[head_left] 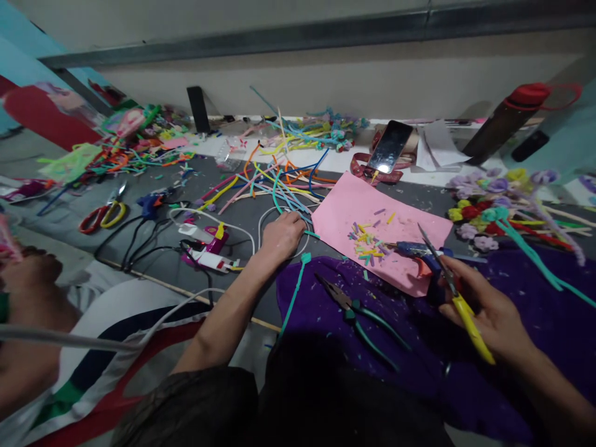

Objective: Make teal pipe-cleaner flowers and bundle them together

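Observation:
My left hand (285,234) is at the near end of a loose bundle of coloured pipe cleaners (291,177), its fingers curled down. A short green pipe cleaner end (313,234) sticks out by its fingertips; the grip itself is partly hidden. In my right hand (484,304) I hold scissors (459,298) with yellow handles, blades pointing up and away. Under the blades lies a pink sheet (333,214) with many short cut pieces (370,242) and a blue glue gun (414,249). Green-handled pliers (349,305) rest on the purple cloth (302,323) between my hands.
Pipe cleaner flowers (488,205) lie at right, near a dark bottle (507,124). A phone (391,146) is at the back. Left are red-and-yellow scissors (105,211), another glue gun (151,203), cables and a power strip (209,257). A co-worker's hand (30,270) shows far left.

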Action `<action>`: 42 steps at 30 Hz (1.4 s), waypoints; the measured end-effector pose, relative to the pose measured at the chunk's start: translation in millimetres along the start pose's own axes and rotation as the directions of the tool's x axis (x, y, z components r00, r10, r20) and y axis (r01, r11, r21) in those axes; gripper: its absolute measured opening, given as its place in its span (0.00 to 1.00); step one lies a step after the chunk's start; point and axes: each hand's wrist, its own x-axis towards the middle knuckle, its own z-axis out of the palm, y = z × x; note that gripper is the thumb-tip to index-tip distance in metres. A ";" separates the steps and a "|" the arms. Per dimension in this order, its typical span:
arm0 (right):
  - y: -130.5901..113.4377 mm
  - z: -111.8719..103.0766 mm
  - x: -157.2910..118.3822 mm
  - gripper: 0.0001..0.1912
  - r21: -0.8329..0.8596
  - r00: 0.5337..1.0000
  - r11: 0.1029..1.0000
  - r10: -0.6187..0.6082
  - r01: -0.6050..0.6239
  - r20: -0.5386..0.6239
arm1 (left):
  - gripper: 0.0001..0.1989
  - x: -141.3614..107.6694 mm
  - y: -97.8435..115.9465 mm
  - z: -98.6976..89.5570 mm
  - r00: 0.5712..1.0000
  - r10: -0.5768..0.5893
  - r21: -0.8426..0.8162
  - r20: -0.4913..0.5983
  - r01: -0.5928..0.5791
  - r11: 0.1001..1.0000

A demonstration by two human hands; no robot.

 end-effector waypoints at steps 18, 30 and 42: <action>-60.4 3.9 15.4 0.36 -0.042 0.963 0.965 -0.255 0.260 0.087 | 0.06 8.3 51.6 -123.5 0.552 -0.062 -0.212 -0.832 -0.213 0.954; -73.0 6.2 24.3 0.28 0.426 0.991 0.903 -0.100 0.051 0.094 | 0.08 0.4 76.3 -184.4 0.555 -0.364 -0.662 -0.748 -0.592 0.460; -88.7 7.9 18.7 0.26 0.603 0.923 0.768 -0.039 -0.217 0.383 | 0.13 -20.4 95.6 -94.5 0.927 0.018 -0.797 0.375 0.332 -0.505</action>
